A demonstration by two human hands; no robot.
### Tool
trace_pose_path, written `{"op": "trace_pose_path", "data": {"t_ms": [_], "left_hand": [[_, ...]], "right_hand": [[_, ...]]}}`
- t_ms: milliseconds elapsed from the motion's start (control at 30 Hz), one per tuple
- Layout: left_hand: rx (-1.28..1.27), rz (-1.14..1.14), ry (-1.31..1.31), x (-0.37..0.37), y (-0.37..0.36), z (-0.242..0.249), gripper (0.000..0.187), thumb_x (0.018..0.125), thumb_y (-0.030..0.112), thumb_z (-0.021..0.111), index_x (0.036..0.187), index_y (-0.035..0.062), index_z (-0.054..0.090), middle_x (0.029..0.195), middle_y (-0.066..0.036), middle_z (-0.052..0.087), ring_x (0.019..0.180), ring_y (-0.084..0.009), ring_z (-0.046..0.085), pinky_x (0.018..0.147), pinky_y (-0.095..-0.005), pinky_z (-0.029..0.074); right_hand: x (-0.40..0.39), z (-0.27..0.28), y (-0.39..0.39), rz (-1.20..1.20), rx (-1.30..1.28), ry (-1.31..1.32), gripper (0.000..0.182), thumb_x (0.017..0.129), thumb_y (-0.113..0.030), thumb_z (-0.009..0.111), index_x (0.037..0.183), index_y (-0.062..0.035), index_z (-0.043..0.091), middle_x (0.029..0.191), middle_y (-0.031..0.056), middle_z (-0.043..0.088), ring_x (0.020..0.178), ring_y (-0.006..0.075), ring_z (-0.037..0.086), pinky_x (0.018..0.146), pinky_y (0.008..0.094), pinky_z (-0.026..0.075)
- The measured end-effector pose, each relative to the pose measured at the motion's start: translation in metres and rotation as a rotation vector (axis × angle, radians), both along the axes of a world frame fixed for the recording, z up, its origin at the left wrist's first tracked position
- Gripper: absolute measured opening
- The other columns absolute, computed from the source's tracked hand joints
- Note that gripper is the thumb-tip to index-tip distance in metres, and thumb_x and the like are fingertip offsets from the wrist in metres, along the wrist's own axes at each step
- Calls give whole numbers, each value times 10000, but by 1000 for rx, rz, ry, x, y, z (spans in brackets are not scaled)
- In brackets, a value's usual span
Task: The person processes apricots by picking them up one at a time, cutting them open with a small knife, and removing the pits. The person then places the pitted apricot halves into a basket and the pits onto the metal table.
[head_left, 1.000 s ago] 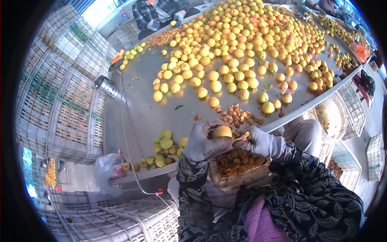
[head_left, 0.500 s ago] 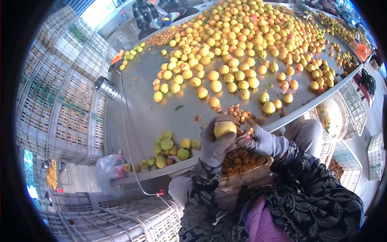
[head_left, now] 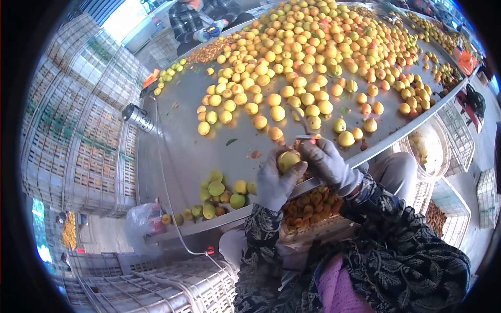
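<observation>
My left hand (head_left: 274,182), in a grey glove, is wrapped round a yellow-green fruit (head_left: 288,162) over the near edge of the metal table (head_left: 261,208). Beside it, my right hand (head_left: 334,167), gloved too, grips a small tool (head_left: 307,138) with a metallic end and a red part. A thin, blurred brownish strip (head_left: 301,119) rises above the tool. Under my hands, brown pieces (head_left: 308,208) fill a basket. A large heap of yellow-orange fruit (head_left: 313,47) covers the far part of the table, and greener fruit (head_left: 216,189) lies at the near left.
Stacked crates (head_left: 99,130) stand on the left, with more crates (head_left: 156,287) at the lower left. A bottle (head_left: 138,117) lies by the left table edge, near a cord (head_left: 163,167). Another person (head_left: 195,23) works at the far side. A bucket (head_left: 430,151) stands at the right.
My right hand has moved up and slightly left with the tool, which now points upward above the fruit. My left hand has shifted slightly with its fruit. The other person's hands have moved a little.
</observation>
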State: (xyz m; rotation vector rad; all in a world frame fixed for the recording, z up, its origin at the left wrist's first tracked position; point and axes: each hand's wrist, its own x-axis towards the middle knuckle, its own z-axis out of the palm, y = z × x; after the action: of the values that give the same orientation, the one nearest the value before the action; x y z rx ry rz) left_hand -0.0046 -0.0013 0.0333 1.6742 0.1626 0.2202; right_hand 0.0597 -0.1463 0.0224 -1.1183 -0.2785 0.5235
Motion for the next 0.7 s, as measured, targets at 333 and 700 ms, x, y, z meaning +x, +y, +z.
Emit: {"op": "trace_pose_path", "data": {"t_ms": [333, 700], "left_hand": [[608, 211, -363, -5, -10, -6, 466, 958, 397, 509, 1177, -15, 514, 1039, -197, 620, 915, -355, 635, 772, -389, 501], [480, 474, -334, 0, -19, -25, 378, 1025, 292, 332, 987, -5, 563, 760, -144, 614, 689, -252, 612, 648, -352, 468]], "right_hand": [[0, 34, 18, -116, -109, -124, 277, 942, -222, 564, 1070, 23, 590, 902, 12, 606, 827, 59, 534, 723, 230, 462], [-9, 26, 54, -352, -261, -645, 119, 839, -122, 630, 811, -10, 599, 674, 44, 541, 635, 103, 511, 566, 290, 416]]}}
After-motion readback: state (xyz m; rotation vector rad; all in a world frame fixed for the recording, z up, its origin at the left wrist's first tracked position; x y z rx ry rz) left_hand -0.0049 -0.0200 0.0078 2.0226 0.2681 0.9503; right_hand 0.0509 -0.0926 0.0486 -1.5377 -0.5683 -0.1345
